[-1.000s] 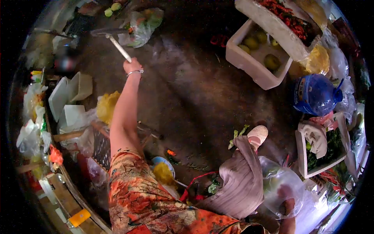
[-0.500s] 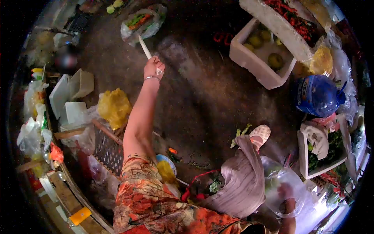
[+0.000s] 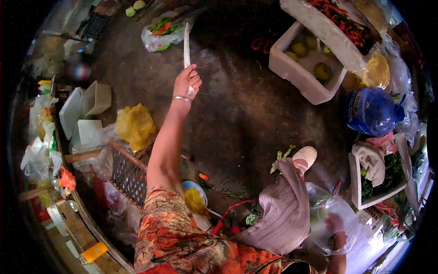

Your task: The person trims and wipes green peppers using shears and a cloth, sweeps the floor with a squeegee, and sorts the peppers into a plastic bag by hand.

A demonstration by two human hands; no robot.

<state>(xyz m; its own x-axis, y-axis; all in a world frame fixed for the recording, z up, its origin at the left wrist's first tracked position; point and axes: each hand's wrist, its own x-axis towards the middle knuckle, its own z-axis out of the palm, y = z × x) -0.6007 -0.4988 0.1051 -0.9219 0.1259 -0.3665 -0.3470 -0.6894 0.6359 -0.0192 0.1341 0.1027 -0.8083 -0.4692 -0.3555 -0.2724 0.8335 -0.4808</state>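
A bracelet circles the wrist of my left hand (image 3: 187, 82), which is stretched far forward with its fingers wrapped round a long white stick (image 3: 186, 45). The stick points away from me, its far end beside a clear plastic bag of green and orange-red vegetables (image 3: 162, 34) on the floor. Low on the right, my right hand (image 3: 335, 223) shows dimly through a clear plastic bag (image 3: 326, 208). Its fingers are blurred by the plastic, so I cannot make out their grip.
A foam box with round greenish fruit (image 3: 315, 91) stands far right, under a tray of red peppers (image 3: 328, 23). Near it are a blue water jug (image 3: 374, 112) and a box of greens (image 3: 358, 194). A yellow bag (image 3: 135, 127) and a crate (image 3: 130, 178) lie left. My shoe (image 3: 305, 157) is on the floor.
My left hand has moved slightly right, and the stick has swung upright and to the right, off the vegetable bag. My right hand looks the same.
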